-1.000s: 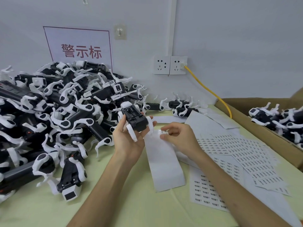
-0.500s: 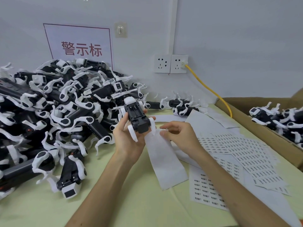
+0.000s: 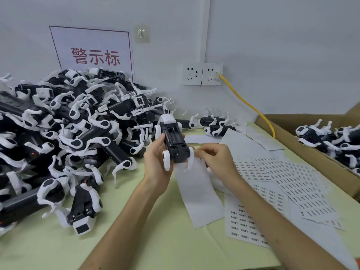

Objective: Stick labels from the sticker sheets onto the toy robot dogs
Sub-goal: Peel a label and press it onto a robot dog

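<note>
My left hand (image 3: 155, 162) grips a black-and-white toy robot dog (image 3: 174, 142), belly up, above the middle of the table. My right hand (image 3: 215, 162) is just right of the dog's rear end, its fingertips pinched together beside the dog's white leg; whatever small label they hold is too small to make out. A long white backing strip (image 3: 196, 193) lies on the table under both hands. Sticker sheets (image 3: 288, 180) printed with rows of small labels are spread to the right.
A big heap of toy robot dogs (image 3: 64, 137) fills the left of the pale green table (image 3: 136, 240). A few more dogs (image 3: 214, 125) lie by the wall. A cardboard box (image 3: 315, 162) with dogs stands at right. A yellow cable (image 3: 247, 104) runs from the wall socket.
The dog in my left hand has turned a little and come closer to my right hand. My right hand has lifted from the strip up to the dog's rear end.
</note>
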{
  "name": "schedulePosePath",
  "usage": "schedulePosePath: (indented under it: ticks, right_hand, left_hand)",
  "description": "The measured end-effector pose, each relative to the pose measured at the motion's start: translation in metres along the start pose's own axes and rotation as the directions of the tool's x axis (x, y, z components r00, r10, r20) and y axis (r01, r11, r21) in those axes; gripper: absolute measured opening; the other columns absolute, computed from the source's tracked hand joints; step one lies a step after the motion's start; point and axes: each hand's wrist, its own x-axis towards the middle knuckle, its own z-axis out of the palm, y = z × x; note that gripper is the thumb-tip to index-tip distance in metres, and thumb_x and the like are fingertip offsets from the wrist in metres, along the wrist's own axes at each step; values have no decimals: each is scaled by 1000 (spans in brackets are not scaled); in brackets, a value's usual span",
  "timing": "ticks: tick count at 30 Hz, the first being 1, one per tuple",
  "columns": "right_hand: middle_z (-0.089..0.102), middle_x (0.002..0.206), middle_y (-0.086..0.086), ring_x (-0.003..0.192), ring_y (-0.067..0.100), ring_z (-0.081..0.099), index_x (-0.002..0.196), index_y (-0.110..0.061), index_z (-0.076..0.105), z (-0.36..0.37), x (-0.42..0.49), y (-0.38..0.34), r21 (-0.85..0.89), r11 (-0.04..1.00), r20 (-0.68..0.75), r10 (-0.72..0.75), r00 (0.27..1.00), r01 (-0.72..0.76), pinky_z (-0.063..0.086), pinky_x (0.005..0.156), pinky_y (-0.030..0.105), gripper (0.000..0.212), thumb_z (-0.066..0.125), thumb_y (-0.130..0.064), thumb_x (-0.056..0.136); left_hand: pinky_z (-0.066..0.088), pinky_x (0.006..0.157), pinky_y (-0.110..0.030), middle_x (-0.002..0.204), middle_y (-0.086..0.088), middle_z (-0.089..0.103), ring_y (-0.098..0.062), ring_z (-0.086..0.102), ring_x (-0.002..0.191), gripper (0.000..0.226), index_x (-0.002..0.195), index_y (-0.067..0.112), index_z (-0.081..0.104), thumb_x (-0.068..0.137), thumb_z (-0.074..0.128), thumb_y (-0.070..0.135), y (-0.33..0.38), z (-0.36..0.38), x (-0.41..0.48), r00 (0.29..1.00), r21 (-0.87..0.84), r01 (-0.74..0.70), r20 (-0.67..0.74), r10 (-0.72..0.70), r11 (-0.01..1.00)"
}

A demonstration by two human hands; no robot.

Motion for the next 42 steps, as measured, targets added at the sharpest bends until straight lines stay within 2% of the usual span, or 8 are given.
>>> schedulePosePath:
  ticks: [4,10,23,27,31,36,39,42]
  right_hand:
    - [67,62,-7,55,8,52,65,-26,76,-5,4,2,-14,1000,-15,28,999,-28,42,61,30,25,75,-11,86]
    - [68,68,-11,65,11,58,69,-35,77,-11,5,-3,23,1000,115,-13,993,11,51,64,30,26,76,-19,90]
    - [67,62,-14,57,0,55,73,-28,76,-11,10,7,-73,992,77,105,991,-100,47,61,23,19,76,-18,89]
    - [65,60,-9,54,6,54,78,-19,75,-17,12,6,60,994,-58,93,994,-90,49,58,20,16,73,-13,93]
    - [72,72,-1,60,11,64,89,-13,77,-20,10,0,213,974,-40,94,995,-83,57,68,23,12,71,-4,92]
    - [70,79,-1,66,16,71,97,-8,76,-16,7,-1,244,966,-11,90,996,-84,62,76,30,10,75,-3,89]
    - [69,76,-1,59,13,64,95,-9,75,-16,8,-1,206,973,-27,109,994,-102,60,70,26,8,79,-12,88]
    - [68,67,2,53,14,59,90,-7,74,-16,8,-1,215,969,-14,129,992,-123,55,60,25,8,79,-12,88]
  left_hand:
    - [54,79,-33,119,-28,67,-31,69,95,54,133,-4,63,105,42,38,0,4,-2,1000,66,19,18,-21,998]
    - [57,65,-25,96,-10,75,-23,74,81,43,118,2,70,106,42,33,0,1,-2,1000,55,-23,6,23,998]
    - [57,65,-23,114,-19,72,-24,73,87,48,131,-1,66,106,44,34,0,3,-3,1000,77,5,7,-6,997]
    - [58,80,-31,106,-13,74,-27,72,91,48,126,-2,67,104,47,36,-2,3,-2,1000,124,16,15,-18,992]
    - [52,94,-42,102,-13,77,-34,72,96,39,115,6,71,102,52,37,-3,5,-2,999,186,30,-19,-27,982]
    - [58,75,-26,100,-12,79,-29,76,95,29,91,20,82,94,60,40,-3,3,-2,999,277,-18,-38,30,961]
    - [47,110,-49,113,-18,76,-39,69,113,51,107,11,78,80,64,52,-3,2,-1,995,351,-47,-66,75,935]
    - [31,121,-54,126,-3,73,-28,58,131,72,114,22,77,66,61,73,-3,2,-1,986,420,-59,-119,120,905]
